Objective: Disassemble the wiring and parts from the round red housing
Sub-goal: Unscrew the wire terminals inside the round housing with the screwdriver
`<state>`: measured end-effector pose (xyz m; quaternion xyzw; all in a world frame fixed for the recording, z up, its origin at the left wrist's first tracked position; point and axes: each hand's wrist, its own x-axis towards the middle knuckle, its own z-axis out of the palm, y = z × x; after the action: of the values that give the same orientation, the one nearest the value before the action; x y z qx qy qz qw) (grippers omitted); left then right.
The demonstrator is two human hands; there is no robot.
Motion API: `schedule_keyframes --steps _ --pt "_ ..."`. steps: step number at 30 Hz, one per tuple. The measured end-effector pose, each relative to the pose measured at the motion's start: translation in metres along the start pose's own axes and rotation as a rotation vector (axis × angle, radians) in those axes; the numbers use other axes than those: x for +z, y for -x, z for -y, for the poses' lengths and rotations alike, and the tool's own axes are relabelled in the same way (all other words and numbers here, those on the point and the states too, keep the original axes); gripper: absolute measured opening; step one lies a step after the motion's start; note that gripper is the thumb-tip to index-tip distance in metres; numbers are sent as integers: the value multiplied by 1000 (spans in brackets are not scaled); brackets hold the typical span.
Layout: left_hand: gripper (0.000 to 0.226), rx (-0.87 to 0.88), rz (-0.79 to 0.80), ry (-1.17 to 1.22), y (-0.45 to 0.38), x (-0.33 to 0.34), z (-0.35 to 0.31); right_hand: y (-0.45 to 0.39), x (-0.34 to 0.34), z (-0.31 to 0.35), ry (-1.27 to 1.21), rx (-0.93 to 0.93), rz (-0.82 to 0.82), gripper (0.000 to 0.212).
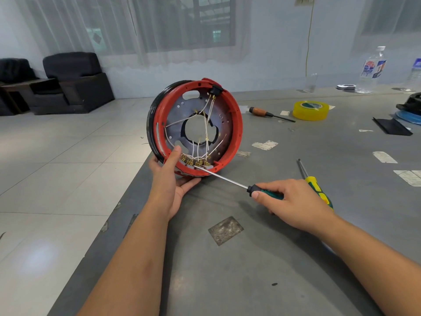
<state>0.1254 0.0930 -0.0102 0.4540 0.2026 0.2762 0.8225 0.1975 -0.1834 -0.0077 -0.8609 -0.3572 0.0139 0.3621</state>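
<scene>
The round red housing [238, 124] stands on edge at the grey table's left corner, its open side facing me. Inside are a grey metal plate with a central hole, white wires [206, 126] and brass terminals [193, 161] along the bottom rim. A black switch block [216, 90] sits at the top. My left hand [169, 179] grips the housing's lower left rim, thumb inside. My right hand [289, 201] holds a green-handled screwdriver [227, 180], whose tip touches the terminals at the bottom.
A second yellow-green screwdriver [315, 185] lies right of my right hand. Farther back lie an orange-handled screwdriver [268, 114], a yellow tape roll [310, 110], plastic bottles [373, 69] and black and blue parts [410, 110]. The table edge [127, 201] drops to tiled floor on the left.
</scene>
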Motion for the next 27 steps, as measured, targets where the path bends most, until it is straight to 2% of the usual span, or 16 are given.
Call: schedule_keyframes --steps 6,15,22,27 --pt "64 2 -20 20 -1 0 5 -1 -7 -5 113 -19 -42 13" --pt "66 14 -7 4 -5 -1 12 -2 -12 -8 88 -1 -21 24" --pt "64 12 -5 0 -6 -1 14 -1 -19 -6 54 7 -24 9" --pt "64 15 -2 6 -7 -2 14 -1 -20 -6 43 23 -17 13"
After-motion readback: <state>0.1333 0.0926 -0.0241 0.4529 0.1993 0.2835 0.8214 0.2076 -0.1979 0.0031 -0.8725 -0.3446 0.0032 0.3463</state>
